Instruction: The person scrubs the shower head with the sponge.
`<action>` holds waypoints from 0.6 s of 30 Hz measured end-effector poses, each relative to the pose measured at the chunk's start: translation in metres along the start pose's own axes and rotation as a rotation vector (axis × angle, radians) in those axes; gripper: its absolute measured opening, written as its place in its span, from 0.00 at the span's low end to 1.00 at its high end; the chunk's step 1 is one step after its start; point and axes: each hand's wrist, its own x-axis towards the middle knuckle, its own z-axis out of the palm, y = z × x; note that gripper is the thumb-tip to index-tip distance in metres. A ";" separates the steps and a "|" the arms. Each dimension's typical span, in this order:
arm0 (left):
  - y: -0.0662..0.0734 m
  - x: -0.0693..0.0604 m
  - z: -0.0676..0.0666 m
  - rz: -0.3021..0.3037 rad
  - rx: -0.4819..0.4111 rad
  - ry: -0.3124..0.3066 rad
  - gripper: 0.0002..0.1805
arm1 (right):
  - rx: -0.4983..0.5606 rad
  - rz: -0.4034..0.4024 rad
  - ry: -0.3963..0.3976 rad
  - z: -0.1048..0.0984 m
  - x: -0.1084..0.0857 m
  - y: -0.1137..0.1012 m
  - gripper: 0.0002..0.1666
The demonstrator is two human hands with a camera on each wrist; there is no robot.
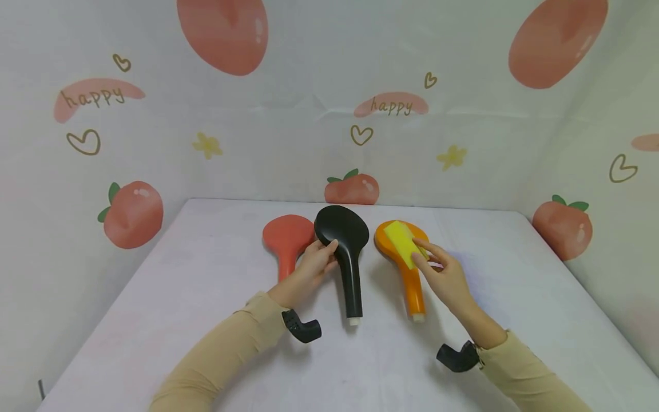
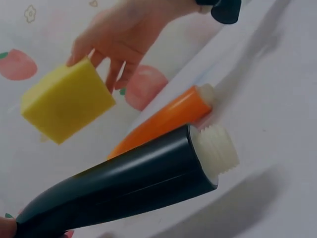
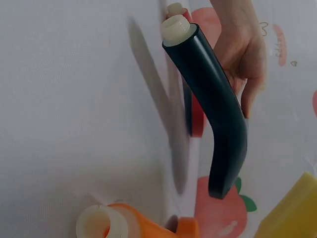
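Fingers [image 1: 329,249] grip a glossy black showerhead [image 1: 349,260] and a blocky sponge [image 1: 400,242].

There are three shower heads: a red shower head [image 1: 289,232], a black shower head [image 1: 350,246] and an orange shower head [image 1: 411,283]. One yellow sponge [image 1: 401,243], one counter [image 1: 329,372]. Two grips, a person's left grip [image 1: 312,263] and right grip [image 1: 447,280]; two sleeves [image 1: 221,355], two wrist devices [image 1: 302,327]. The backdrop [image 1: 288,131] carries three leafy fruits [image 1: 135,214], two fruits cropped at the top [image 1: 223,37], two yellow flowers [image 1: 452,157], two "happy" words [image 1: 392,106], five outlined hearts [image 1: 362,135].
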 end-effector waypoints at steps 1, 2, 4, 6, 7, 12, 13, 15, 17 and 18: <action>-0.001 0.002 0.001 -0.004 0.005 -0.009 0.24 | 0.000 -0.024 0.013 0.000 0.000 0.001 0.26; -0.001 0.004 0.002 -0.008 0.006 -0.018 0.24 | 0.002 -0.045 0.025 0.001 0.001 0.002 0.25; -0.003 0.009 0.003 -0.014 0.007 -0.030 0.24 | -0.003 -0.079 0.049 0.001 0.001 0.002 0.24; -0.005 0.013 0.004 -0.027 0.011 -0.032 0.24 | -0.009 -0.100 0.063 0.001 0.001 0.003 0.24; -0.006 0.015 0.004 -0.033 0.015 -0.032 0.24 | -0.010 -0.104 0.067 0.001 0.001 0.003 0.24; -0.010 0.025 0.005 -0.071 0.038 -0.014 0.24 | -0.012 -0.109 0.074 0.000 0.001 0.003 0.23; -0.010 0.027 0.005 -0.077 0.042 -0.012 0.24 | -0.014 -0.109 0.076 0.000 0.001 0.003 0.23; -0.011 0.030 0.005 -0.091 0.043 -0.014 0.24 | -0.017 -0.111 0.079 0.000 0.001 0.003 0.23; -0.013 0.032 0.003 -0.095 0.041 -0.022 0.24 | -0.020 -0.116 0.082 -0.001 0.001 0.004 0.23; -0.013 0.034 0.002 -0.098 0.041 -0.028 0.24 | -0.020 -0.117 0.084 -0.001 0.002 0.004 0.23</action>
